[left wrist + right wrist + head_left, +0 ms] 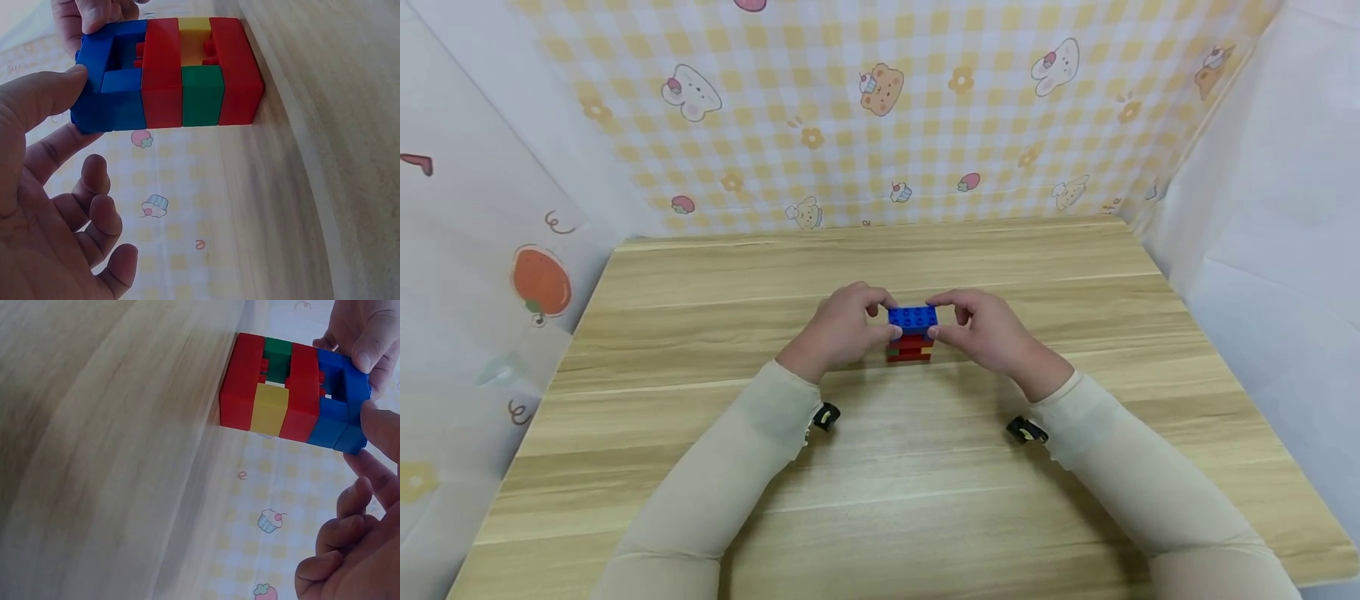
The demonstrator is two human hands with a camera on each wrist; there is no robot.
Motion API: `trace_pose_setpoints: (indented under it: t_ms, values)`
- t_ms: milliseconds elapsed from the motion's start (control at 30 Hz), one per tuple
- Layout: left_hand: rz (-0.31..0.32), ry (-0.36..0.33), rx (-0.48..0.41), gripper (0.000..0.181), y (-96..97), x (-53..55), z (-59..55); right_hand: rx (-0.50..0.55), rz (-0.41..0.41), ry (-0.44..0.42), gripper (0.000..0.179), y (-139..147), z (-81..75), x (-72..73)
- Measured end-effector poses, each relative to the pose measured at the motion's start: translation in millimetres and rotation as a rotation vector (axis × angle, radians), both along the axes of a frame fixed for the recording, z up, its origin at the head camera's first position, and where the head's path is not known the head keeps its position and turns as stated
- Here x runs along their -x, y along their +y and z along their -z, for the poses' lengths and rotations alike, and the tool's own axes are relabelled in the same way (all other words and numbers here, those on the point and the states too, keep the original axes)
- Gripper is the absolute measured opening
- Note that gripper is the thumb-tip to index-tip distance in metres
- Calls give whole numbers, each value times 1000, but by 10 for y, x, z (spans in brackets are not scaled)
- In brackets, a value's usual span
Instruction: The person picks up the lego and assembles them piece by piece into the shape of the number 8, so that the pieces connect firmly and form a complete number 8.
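Observation:
A small tower of toy building bricks stands upright on the wooden table (880, 467). Its top is a long blue brick (913, 317) with studs. Beneath that come two small blue bricks (123, 100), a red brick (162, 81), a green brick (203, 97) beside a yellow brick (270, 409), and a bottom red brick (240, 81). My left hand (848, 327) pinches the top blue brick's left end between thumb and index finger. At the right end, my right hand (988, 331) pinches it likewise. The other fingers of both hands curl loosely, away from the bricks.
Behind the table hangs a yellow-and-white checked cloth (917, 142) with cartoon prints. White sheets (1262, 208) border the sides. A small black device sits at each sleeve cuff, the left device (827, 417) and the right device (1027, 430).

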State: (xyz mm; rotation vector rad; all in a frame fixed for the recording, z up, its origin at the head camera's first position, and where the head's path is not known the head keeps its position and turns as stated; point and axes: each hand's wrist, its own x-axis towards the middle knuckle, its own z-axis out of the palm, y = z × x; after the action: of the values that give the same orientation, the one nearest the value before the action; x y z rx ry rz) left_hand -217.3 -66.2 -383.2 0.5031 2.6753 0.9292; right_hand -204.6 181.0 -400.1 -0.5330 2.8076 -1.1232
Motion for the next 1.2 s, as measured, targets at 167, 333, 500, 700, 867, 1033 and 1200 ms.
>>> trace_pose_setpoints:
  t_ms: [167, 333, 500, 700, 867, 1033, 1200]
  values:
    - [4, 1, 12, 31, -4, 24, -12, -47, -8, 110, 39, 1, 15, -20]
    - [0, 13, 16, 32, -7, 40, -8, -46, -59, 217, 35, 5, 41, -40]
    - [0, 30, 21, 35, -12, 70, 11, -50, -86, 279, 33, 0, 77, -35]
    - [9, 40, 23, 40, -17, 96, 32, -82, -95, 319, 32, -18, 93, -3]
    - [8, 63, 5, 42, -19, 111, 63, -106, -89, 332, 32, -39, 84, 46]
    - [-5, 84, -42, 44, -24, 104, 99, -111, -83, 304, 32, -52, 84, 95]
    - [-6, 137, -55, 44, -24, 86, 131, -113, -67, 274, 33, -61, 73, 137]
